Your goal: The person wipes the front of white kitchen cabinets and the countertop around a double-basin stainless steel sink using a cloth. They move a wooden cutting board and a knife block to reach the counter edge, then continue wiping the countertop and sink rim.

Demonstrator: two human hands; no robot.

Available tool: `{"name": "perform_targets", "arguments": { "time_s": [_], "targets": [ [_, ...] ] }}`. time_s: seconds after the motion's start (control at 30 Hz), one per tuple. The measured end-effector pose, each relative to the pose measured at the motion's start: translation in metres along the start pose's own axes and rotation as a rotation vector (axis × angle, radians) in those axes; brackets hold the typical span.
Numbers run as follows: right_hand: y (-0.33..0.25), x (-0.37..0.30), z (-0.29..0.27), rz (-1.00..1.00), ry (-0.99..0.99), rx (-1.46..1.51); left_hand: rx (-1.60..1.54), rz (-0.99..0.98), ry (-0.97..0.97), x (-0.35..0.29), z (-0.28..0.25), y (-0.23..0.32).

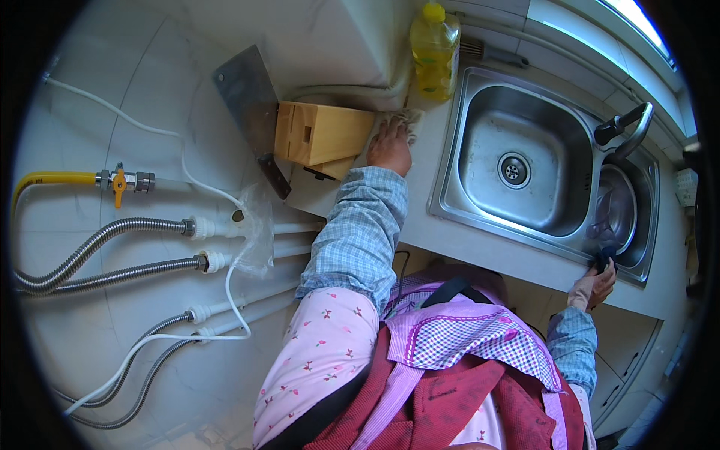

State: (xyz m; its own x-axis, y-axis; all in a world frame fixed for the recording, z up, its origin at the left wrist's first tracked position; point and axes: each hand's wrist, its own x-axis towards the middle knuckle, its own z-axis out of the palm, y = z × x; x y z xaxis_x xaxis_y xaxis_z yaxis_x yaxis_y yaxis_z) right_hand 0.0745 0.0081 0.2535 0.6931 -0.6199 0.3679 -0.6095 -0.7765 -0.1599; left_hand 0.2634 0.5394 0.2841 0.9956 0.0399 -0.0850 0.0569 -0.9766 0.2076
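Observation:
My left hand is on the countertop with its fingers bent over a crumpled greyish-beige cloth. Right beside it on the left stands a light wooden knife block with a slot in its face. On the sink's front rim, my right hand has its fingers closed around a small dark bunched thing, whose kind is unclear. Close to that hand, the small right basin of the steel sink holds a see-through bowl-like thing.
A wide cleaver-like blade leans left of the block. Behind my left hand stands a yellow liquid bottle, with a brush near it. A faucet rises behind the sink. Pipes, hoses and a yellow valve line the left wall.

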Motion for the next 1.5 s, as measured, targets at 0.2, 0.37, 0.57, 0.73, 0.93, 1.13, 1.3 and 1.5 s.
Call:
{"name": "perform_targets", "arguments": {
  "time_s": [0.2,0.37,0.57,0.73,0.93,1.13,1.3,1.5],
  "targets": [
    [-0.003,-0.001,-0.004,-0.022,0.007,-0.012,0.012,-0.019,0.017,-0.054,-0.008,-0.015],
    [-0.004,0.0,-0.006,0.005,-0.028,-0.003,0.039,0.008,-0.01,-0.067,-0.007,-0.024],
    [-0.004,0.0,-0.005,-0.001,-0.019,-0.01,0.06,0.046,0.027,-0.012,0.004,-0.033],
    [-0.003,0.0,-0.003,-0.001,-0.01,-0.007,-0.093,0.017,0.026,-0.035,-0.001,-0.035],
    [-0.002,0.0,-0.002,-0.009,-0.012,-0.007,-0.009,0.144,-0.067,-0.17,-0.02,-0.045],
    [-0.004,-0.001,-0.006,0.002,-0.031,0.026,0.017,0.186,-0.064,-0.163,-0.015,-0.047],
    [-0.006,0.0,-0.009,-0.009,-0.035,0.023,0.062,0.117,-0.102,-0.058,-0.007,-0.046],
    [-0.006,0.0,-0.009,0.0,-0.04,0.012,0.204,0.173,0.068,-0.029,0.01,-0.031]
  ]
}}
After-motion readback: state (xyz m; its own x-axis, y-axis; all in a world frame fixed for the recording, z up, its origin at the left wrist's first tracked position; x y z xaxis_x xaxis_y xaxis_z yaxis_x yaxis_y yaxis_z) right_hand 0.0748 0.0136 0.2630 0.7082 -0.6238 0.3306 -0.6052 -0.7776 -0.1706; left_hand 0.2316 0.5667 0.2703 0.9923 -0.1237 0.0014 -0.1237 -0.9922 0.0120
